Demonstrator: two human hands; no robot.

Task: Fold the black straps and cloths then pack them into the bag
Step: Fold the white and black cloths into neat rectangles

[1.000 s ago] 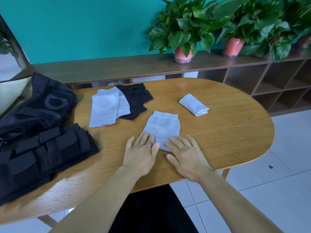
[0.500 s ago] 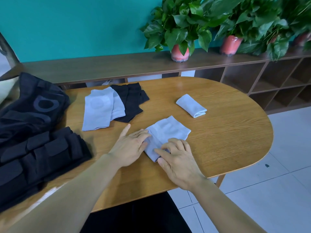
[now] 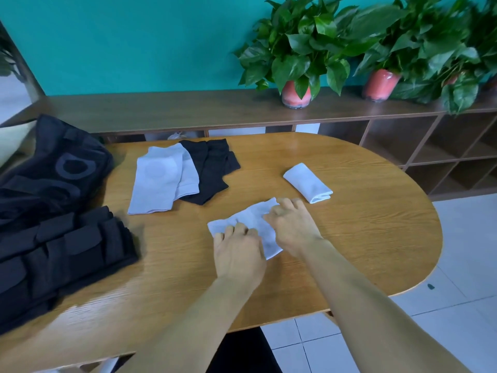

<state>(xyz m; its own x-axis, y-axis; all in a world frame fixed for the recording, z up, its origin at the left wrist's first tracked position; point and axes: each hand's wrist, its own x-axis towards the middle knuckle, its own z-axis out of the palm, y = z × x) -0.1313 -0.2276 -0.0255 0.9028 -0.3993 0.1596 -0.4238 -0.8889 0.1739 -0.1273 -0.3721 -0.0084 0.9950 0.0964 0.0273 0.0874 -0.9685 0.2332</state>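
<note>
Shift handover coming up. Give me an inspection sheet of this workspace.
Surface: oval wooden table, glare near the front edge.
Job's things: pale cloth under both hands; folded cloth; pale stack overlapping black cloths; black straps; bag.
Clutter: nothing seen.
Hands: left hand and right hand, fingers curled on the pale cloth.
Cables: nothing seen.
Surroundings: teal wall, shelf, potted plants, tiled floor.

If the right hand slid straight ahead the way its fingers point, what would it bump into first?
Probably the small folded white cloth, lying just beyond the right hand on the oval wooden table. The fingers point slightly left of it, so the hand might pass it; depth is hard to judge.
</note>
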